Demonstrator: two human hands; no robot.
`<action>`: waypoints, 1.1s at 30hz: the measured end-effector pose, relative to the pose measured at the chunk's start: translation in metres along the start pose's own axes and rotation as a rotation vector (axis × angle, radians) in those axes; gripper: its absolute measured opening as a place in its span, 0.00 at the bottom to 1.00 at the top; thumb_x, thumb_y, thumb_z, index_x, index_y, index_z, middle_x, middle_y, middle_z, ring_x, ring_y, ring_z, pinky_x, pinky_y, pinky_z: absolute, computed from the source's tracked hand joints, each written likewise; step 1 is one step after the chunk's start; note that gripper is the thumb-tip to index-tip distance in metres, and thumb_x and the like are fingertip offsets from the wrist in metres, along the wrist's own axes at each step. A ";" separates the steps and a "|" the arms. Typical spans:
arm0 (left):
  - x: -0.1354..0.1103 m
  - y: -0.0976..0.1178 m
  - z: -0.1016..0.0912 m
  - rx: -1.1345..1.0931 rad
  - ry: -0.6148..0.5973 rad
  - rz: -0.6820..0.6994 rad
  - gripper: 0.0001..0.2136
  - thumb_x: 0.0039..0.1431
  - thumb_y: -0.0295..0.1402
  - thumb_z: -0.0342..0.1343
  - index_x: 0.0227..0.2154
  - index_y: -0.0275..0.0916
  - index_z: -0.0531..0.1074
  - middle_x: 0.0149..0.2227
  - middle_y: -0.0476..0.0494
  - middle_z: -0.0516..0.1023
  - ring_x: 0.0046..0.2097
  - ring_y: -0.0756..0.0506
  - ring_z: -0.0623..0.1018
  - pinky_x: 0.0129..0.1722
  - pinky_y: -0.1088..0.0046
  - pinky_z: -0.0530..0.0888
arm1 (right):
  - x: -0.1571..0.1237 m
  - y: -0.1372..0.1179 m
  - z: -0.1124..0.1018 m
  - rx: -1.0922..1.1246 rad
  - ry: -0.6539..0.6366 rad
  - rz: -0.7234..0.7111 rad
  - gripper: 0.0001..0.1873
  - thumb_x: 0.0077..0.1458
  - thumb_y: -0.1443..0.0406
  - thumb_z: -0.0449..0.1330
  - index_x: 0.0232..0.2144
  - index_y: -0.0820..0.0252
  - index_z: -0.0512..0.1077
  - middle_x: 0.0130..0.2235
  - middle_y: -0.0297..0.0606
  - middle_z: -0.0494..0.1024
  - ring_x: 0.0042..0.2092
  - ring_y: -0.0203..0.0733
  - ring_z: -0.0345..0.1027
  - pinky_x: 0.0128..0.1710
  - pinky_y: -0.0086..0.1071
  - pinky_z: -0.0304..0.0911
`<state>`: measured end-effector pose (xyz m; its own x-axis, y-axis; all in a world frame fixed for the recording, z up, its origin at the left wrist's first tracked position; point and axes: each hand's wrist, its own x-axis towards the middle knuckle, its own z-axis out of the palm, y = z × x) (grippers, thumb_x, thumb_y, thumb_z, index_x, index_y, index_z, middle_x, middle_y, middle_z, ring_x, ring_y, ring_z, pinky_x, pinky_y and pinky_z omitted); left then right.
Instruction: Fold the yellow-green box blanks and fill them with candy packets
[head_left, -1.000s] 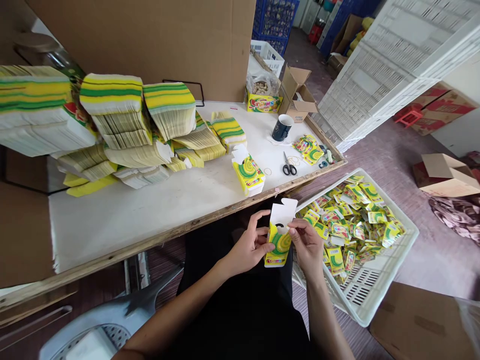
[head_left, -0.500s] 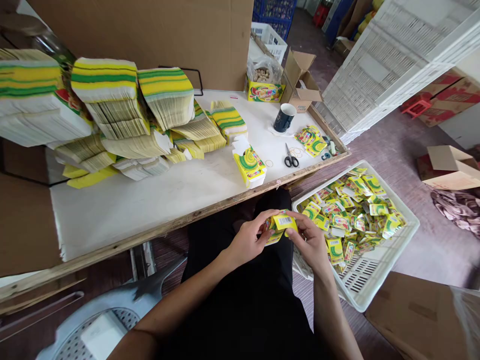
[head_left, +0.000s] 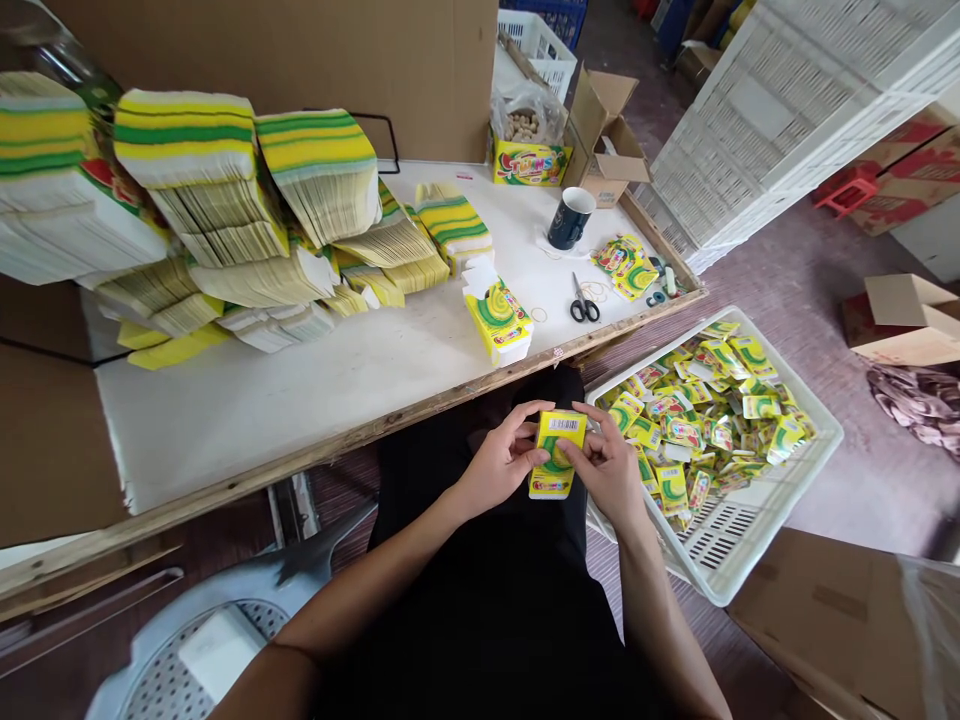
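Note:
Above my lap I hold a small yellow and green card box (head_left: 556,462), its barcode end at the top and its printed face towards me. My left hand (head_left: 504,458) grips the left edge, thumb on the front. On the right edge my right hand (head_left: 606,466) is closed, its thumb pressing the middle of the face. A taller carton (head_left: 498,318) with white flaps stands on the table (head_left: 330,385) just beyond my hands. To my right a white plastic crate (head_left: 721,590) carries many similar small yellow packs (head_left: 684,432).
Stacks of flat yellow-green cartons (head_left: 195,180) fill the table's left. Scissors (head_left: 583,302), a dark mug (head_left: 571,218), yellow packs (head_left: 624,266) and an open cardboard box (head_left: 606,150) lie further right. Stacked white crates (head_left: 757,120) rise behind. A grey stool (head_left: 150,665) is at lower left.
Between my hands the small box has turned from tilted, with its barcode end foremost, to upright with its face towards me. My right thumb has moved onto its front. The view has shifted slightly.

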<state>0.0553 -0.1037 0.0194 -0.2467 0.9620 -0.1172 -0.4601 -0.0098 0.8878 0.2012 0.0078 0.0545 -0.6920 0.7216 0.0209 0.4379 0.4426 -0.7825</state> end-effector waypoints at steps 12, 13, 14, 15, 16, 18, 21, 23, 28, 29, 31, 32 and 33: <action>0.029 0.004 0.027 0.471 -0.064 0.383 0.26 0.65 0.32 0.54 0.65 0.42 0.57 0.64 0.33 0.69 0.63 0.41 0.73 0.64 0.58 0.72 | 0.000 0.026 -0.021 0.068 0.455 -0.091 0.16 0.62 0.56 0.61 0.47 0.60 0.73 0.42 0.43 0.76 0.35 0.38 0.66 0.36 0.33 0.62; 0.036 0.010 0.024 0.596 -0.017 0.461 0.27 0.65 0.33 0.54 0.66 0.41 0.56 0.66 0.33 0.65 0.67 0.40 0.68 0.69 0.55 0.67 | 0.001 0.027 -0.029 -0.042 0.581 -0.113 0.15 0.62 0.57 0.61 0.45 0.61 0.74 0.41 0.42 0.76 0.34 0.38 0.64 0.36 0.34 0.61; 0.044 0.016 0.018 0.722 0.057 0.521 0.28 0.65 0.35 0.54 0.66 0.41 0.56 0.68 0.32 0.62 0.70 0.39 0.63 0.72 0.52 0.61 | 0.002 0.029 -0.037 -0.152 0.697 -0.135 0.14 0.61 0.57 0.62 0.44 0.61 0.75 0.40 0.43 0.76 0.35 0.40 0.64 0.37 0.35 0.60; 0.053 0.022 0.010 0.833 0.149 0.558 0.28 0.66 0.35 0.53 0.66 0.39 0.56 0.69 0.31 0.61 0.71 0.38 0.59 0.73 0.49 0.56 | 0.002 0.030 -0.044 -0.246 0.780 -0.150 0.14 0.60 0.57 0.62 0.42 0.62 0.75 0.40 0.43 0.76 0.37 0.41 0.63 0.39 0.36 0.60; 0.061 0.026 0.000 0.930 0.247 0.564 0.28 0.66 0.34 0.53 0.67 0.36 0.55 0.70 0.30 0.58 0.73 0.38 0.56 0.74 0.47 0.54 | 0.002 0.033 -0.050 -0.313 0.819 -0.158 0.14 0.60 0.57 0.63 0.41 0.62 0.76 0.39 0.44 0.76 0.39 0.43 0.64 0.40 0.37 0.60; 0.077 0.031 -0.022 1.086 0.426 0.493 0.30 0.64 0.31 0.53 0.67 0.33 0.54 0.71 0.28 0.52 0.74 0.35 0.50 0.73 0.42 0.49 | 0.001 0.039 -0.054 -0.350 0.779 -0.156 0.12 0.60 0.57 0.63 0.37 0.62 0.75 0.40 0.45 0.77 0.41 0.44 0.64 0.41 0.37 0.59; 0.090 0.027 -0.051 1.195 0.466 0.378 0.26 0.63 0.29 0.55 0.64 0.29 0.61 0.68 0.26 0.60 0.72 0.34 0.57 0.72 0.46 0.57 | 0.000 0.046 -0.040 -0.212 0.573 -0.077 0.15 0.60 0.55 0.62 0.32 0.62 0.73 0.37 0.43 0.78 0.35 0.41 0.65 0.35 0.35 0.59; 0.093 0.019 -0.063 1.209 0.445 0.397 0.20 0.65 0.28 0.52 0.59 0.31 0.68 0.64 0.30 0.68 0.69 0.38 0.65 0.70 0.53 0.66 | 0.000 0.044 -0.023 -0.079 0.452 0.013 0.17 0.60 0.53 0.61 0.36 0.62 0.76 0.32 0.40 0.76 0.29 0.38 0.62 0.30 0.33 0.57; 0.082 0.007 -0.069 1.126 0.537 0.620 0.13 0.67 0.28 0.49 0.47 0.37 0.78 0.52 0.39 0.80 0.57 0.43 0.78 0.59 0.60 0.78 | 0.003 0.023 0.011 0.133 0.243 0.057 0.20 0.61 0.51 0.60 0.43 0.61 0.77 0.34 0.41 0.78 0.32 0.40 0.69 0.32 0.34 0.62; 0.078 0.006 -0.068 1.100 0.556 0.689 0.13 0.67 0.28 0.49 0.46 0.38 0.78 0.50 0.40 0.81 0.55 0.43 0.80 0.58 0.62 0.79 | 0.004 0.019 0.014 0.162 0.211 0.061 0.20 0.61 0.51 0.60 0.43 0.61 0.78 0.35 0.41 0.79 0.33 0.40 0.69 0.33 0.34 0.62; 0.068 0.004 -0.063 1.058 0.560 0.855 0.13 0.67 0.26 0.49 0.47 0.38 0.77 0.49 0.41 0.82 0.53 0.46 0.81 0.57 0.66 0.80 | 0.007 0.013 0.017 0.233 0.176 0.077 0.21 0.62 0.50 0.59 0.43 0.60 0.78 0.35 0.41 0.79 0.32 0.39 0.67 0.33 0.33 0.62; 0.063 0.003 -0.060 1.051 0.538 0.934 0.13 0.66 0.24 0.49 0.48 0.38 0.76 0.49 0.41 0.82 0.54 0.47 0.80 0.57 0.67 0.79 | 0.009 0.012 0.018 0.281 0.178 0.086 0.21 0.63 0.49 0.59 0.44 0.60 0.78 0.35 0.41 0.78 0.31 0.37 0.65 0.32 0.33 0.61; 0.060 0.002 -0.057 1.055 0.512 0.993 0.14 0.66 0.23 0.50 0.49 0.38 0.75 0.50 0.41 0.82 0.56 0.47 0.79 0.58 0.68 0.79 | 0.010 0.011 0.019 0.332 0.189 0.095 0.22 0.63 0.49 0.58 0.44 0.60 0.77 0.35 0.41 0.78 0.30 0.36 0.63 0.31 0.32 0.60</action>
<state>-0.0094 -0.0620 -0.0111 -0.4377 0.4883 0.7550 0.8027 -0.1661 0.5728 0.1876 0.0097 0.0341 -0.5257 0.8501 0.0291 0.2638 0.1955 -0.9445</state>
